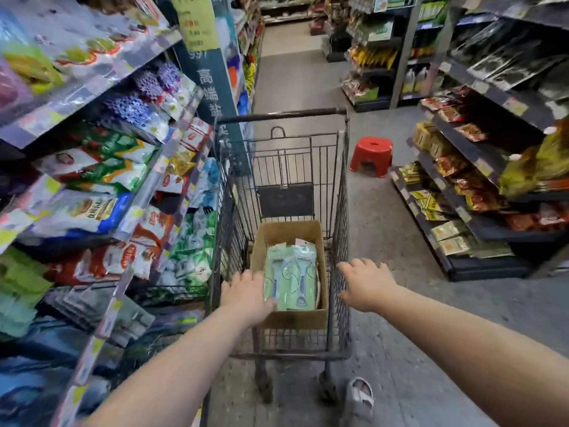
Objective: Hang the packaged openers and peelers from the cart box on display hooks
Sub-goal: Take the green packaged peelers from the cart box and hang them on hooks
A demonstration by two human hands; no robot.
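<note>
We judge the task barely begun: the green packaged peelers [291, 277] lie stacked in the cardboard box [289, 318] at the cart's [340, 241] near end. Our left hand [246, 292] rests open at their left edge, gripping nothing; our right hand [366, 283] hovers spread over the cart's right rim.

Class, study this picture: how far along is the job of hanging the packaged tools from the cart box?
Done: nothing visibly hung. In hand: the left hand reaches into the cardboard box in the cart, touching the green packages; the right hand rests at the cart's side. Left: the whole stack lies in the box, and no display hooks are clearly visible.
</note>
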